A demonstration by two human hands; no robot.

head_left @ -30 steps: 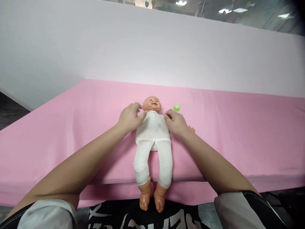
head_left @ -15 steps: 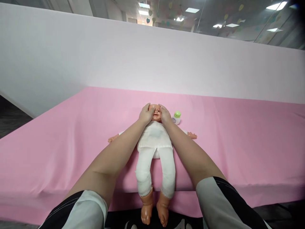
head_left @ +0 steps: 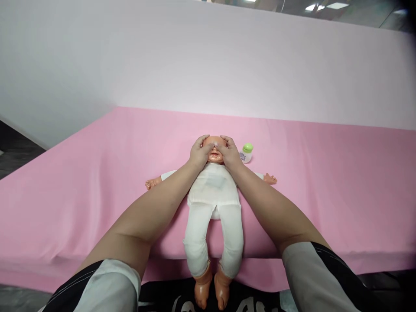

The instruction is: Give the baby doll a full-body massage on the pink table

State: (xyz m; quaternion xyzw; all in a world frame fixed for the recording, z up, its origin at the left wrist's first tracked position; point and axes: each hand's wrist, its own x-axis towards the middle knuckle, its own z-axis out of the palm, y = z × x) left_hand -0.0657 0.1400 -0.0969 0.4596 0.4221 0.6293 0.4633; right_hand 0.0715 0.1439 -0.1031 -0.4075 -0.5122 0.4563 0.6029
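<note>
A baby doll (head_left: 212, 184) in white clothes lies on its back on the pink cloth, its arms spread and its feet towards me. My left hand (head_left: 199, 152) cups the left side of the doll's head, fingers curled round it. On the other side, my right hand (head_left: 230, 152) holds the head the same way. Both thumbs rest over the eye area and nearly meet at the nose, hiding the eyes; the mouth and the top of the forehead show. Beside my right hand is a small clear bottle (head_left: 246, 155) with a green cap.
Pink cloth (head_left: 325, 195) covers the padded surface and hangs over its front edge. A white wall panel (head_left: 208, 65) rises behind it. The doll's feet (head_left: 203, 289) reach past the front edge, close to my body.
Both thumbs have moved inward, from the sides of the doll's face to over its eyes near the nose. The view has tipped downward.
</note>
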